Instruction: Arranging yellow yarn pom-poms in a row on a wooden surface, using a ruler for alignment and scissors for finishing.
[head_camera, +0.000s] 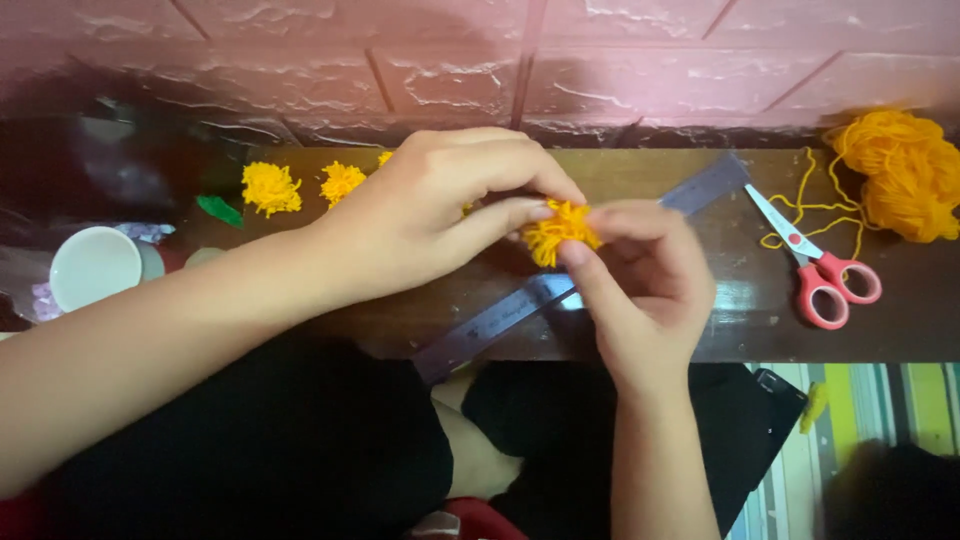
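Observation:
My left hand (430, 215) and my right hand (645, 275) meet over the middle of a dark wooden board (740, 340). Between their fingertips they pinch a small fluffy orange-yellow yarn pompom (560, 230). The left thumb and fingers grip it from the left, the right thumb and forefinger from the right. A metal ruler (500, 320) lies diagonally on the board beneath both hands, partly hidden by them.
Red-handled scissors (815, 265) lie to the right, beside a loose ball of orange yarn (900, 170). Two finished yellow pompoms (271, 187) (341, 182) and a green leaf shape (219, 209) sit at the left. A white cup (95, 265) stands at far left. A pink brick wall (500, 60) runs behind.

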